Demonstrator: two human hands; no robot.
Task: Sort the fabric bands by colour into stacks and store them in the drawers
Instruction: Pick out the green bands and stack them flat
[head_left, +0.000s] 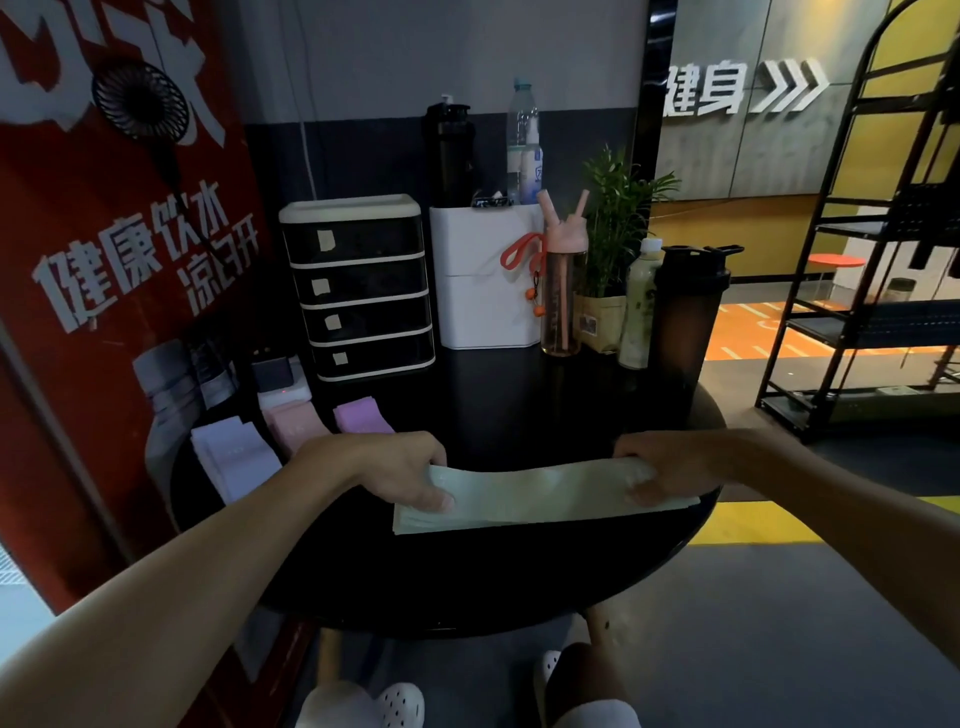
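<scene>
Fingers (434, 498) of the left hand (384, 470) and right hand (670, 470) grip opposite ends of the mint-green band stack (540, 499), flat on the surface (519, 410) near its front edge. The bands look light, soft and limp; supporting both ends should keep layers aligned.

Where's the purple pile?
In the head view, the purple stack sits on the left of the table, beside the pink stack, before the drawer unit.

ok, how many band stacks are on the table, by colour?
green stack: 1
white stack: 1
pink stack: 1
purple stack: 1
Total: 4
</scene>
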